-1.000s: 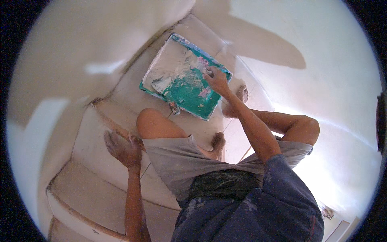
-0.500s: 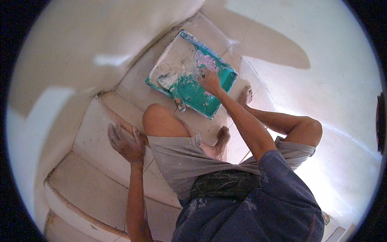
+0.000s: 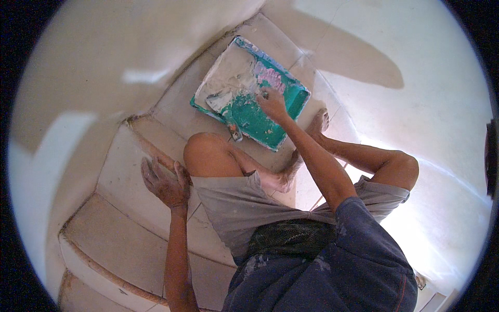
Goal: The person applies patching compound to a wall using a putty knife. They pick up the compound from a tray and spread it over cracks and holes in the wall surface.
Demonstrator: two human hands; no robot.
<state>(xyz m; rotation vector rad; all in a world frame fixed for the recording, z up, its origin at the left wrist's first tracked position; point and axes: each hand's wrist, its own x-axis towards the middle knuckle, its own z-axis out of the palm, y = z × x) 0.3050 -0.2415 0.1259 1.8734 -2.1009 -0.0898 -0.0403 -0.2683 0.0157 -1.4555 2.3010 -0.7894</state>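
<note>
A teal tray (image 3: 266, 127) lies tilted in my view on the tiled landing, smeared with whitish paste (image 3: 228, 75) and a pinkish lump of paste (image 3: 271, 79). Over its right part, just below the pink lump, my right hand (image 3: 272, 105) is closed. A small dark end shows at the fist, but what it grips is mostly hidden. A putty knife (image 3: 235, 132) rests across the tray's near-left rim, its blade in the paste and its worn handle sticking out. Beside my left knee, my left hand (image 3: 167, 183) is held with fingers spread, holding nothing.
Tiled steps (image 3: 117, 242) with worn brown edges descend at the lower left. Plain pale walls (image 3: 104, 47) rise on the left and right (image 3: 416, 109). My bare feet (image 3: 318, 124) are close to the tray's near and right sides.
My left foot has swung forward and right, toward the tray. The tray appears slightly higher and further right in view. My right hand stays closed over it; the left remains spread.
</note>
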